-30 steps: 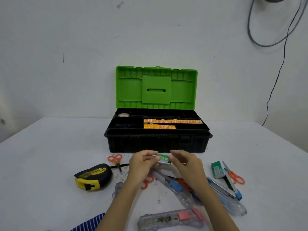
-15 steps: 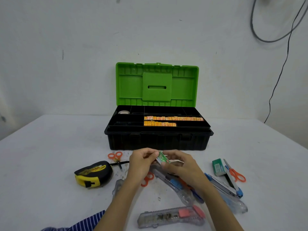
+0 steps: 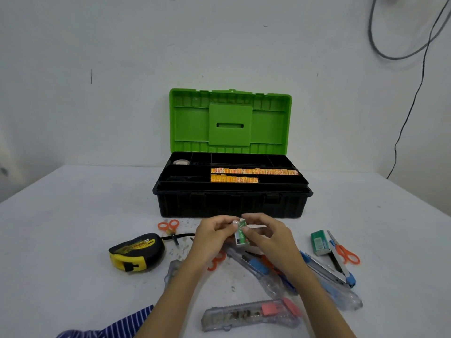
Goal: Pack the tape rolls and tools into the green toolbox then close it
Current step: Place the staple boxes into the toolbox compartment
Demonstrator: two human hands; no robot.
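Nearest the camera, a clear utility knife with a pink slider [image 3: 251,314] lies flat on the white table [image 3: 61,240], and a striped sleeve [image 3: 117,325] shows at the lower edge. Further in, more clear and blue cutters [image 3: 261,272] are heaped under the forearms, with a yellow and black tape measure [image 3: 136,252] to the left and a second green box [image 3: 319,242] beside orange-handled scissors [image 3: 346,252] to the right.

Above this heap, a small green and white box [image 3: 241,236] is pinched between the curled fingertips of the left hand [image 3: 214,237] and the right hand [image 3: 271,237], its top flap apparently being worked. It is held just in front of the toolbox, not yet inside it.

Beyond the hands, the green toolbox [image 3: 231,203] stands with its lid [image 3: 230,123] upright. In its black tray, two rows of orange packets [image 3: 253,171] are seen, and a tape roll [image 3: 181,162] sits in the rear left compartment.

The packing step is judged to be in hand, with most tools left outside. Next, the small box must be carried forward over the front wall and set into a free compartment.
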